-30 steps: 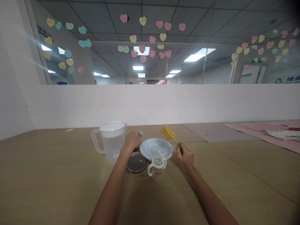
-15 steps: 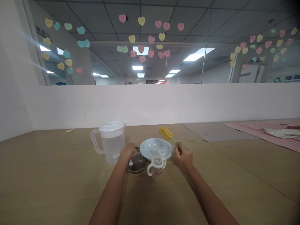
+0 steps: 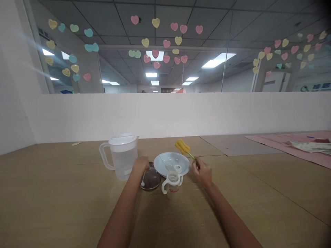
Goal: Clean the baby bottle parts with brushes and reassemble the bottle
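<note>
By dark plate (image 3: 152,179) | left hand (image 3: 140,166) pinching pale tube (image 3: 143,177) | right hand (image 3: 203,172) gripping sponge brush (image 3: 184,148)

Tabletop (image 3: 77,199), your left to right
Pitcher (image 3: 124,160), left of your left hand (image 3: 141,166); dish (image 3: 152,181), below the tube (image 3: 142,184) that hand holds; bowl (image 3: 185,162), ring (image 3: 175,168) inside; bottle (image 3: 172,186), near side; right of bowl, your right hand (image 3: 203,172), brush (image 3: 183,146) in it; mat (image 3: 274,140), far right.

on the table (image 3: 64,196): pitcher (image 3: 124,160), dish (image 3: 152,181), bowl (image 3: 164,163), bottle (image 3: 172,185), pink sheet (image 3: 270,142).
</note>
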`<state>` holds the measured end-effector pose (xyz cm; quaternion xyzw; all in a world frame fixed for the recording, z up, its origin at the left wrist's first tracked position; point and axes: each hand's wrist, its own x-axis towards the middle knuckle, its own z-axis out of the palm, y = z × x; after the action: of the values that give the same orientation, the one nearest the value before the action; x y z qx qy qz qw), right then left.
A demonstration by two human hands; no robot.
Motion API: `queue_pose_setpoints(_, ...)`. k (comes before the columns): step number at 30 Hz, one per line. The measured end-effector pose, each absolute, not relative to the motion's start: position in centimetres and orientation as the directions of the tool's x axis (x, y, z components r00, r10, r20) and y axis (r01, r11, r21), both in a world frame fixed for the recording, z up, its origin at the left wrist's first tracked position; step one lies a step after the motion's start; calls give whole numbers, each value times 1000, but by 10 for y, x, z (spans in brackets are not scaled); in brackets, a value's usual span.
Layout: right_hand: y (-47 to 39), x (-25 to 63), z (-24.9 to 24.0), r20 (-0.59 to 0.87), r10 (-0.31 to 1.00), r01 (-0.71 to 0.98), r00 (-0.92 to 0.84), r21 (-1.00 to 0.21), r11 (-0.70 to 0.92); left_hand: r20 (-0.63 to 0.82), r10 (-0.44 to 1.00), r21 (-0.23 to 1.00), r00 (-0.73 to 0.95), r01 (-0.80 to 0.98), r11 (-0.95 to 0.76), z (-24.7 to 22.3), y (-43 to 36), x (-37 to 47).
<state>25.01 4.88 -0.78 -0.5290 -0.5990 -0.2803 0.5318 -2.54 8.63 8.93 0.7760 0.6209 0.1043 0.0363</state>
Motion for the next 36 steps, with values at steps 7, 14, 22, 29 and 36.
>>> queue_pose_setpoints(7,48,250,-8,931,344,929,119,-227,292,170,865,202,471,843,-499,91,79,26)
queue_pose_setpoints(14,50,253,-9,936,336,936,104,-207,285,40,824,281,566,785,-553,58,83,42)
queue_pose_setpoints(22,50,251,-8,929,354,925,104,-222,310,36,846,226,532,820,-525,58,84,40)
queue_pose_setpoints(29,49,250,-7,926,361,928,111,-227,296,224,834,123,504,834,-537,56,84,45)
queue_pose_setpoints(36,49,251,-8,926,366,928,95,-215,303,167,815,108,555,811,-575,50,89,43)
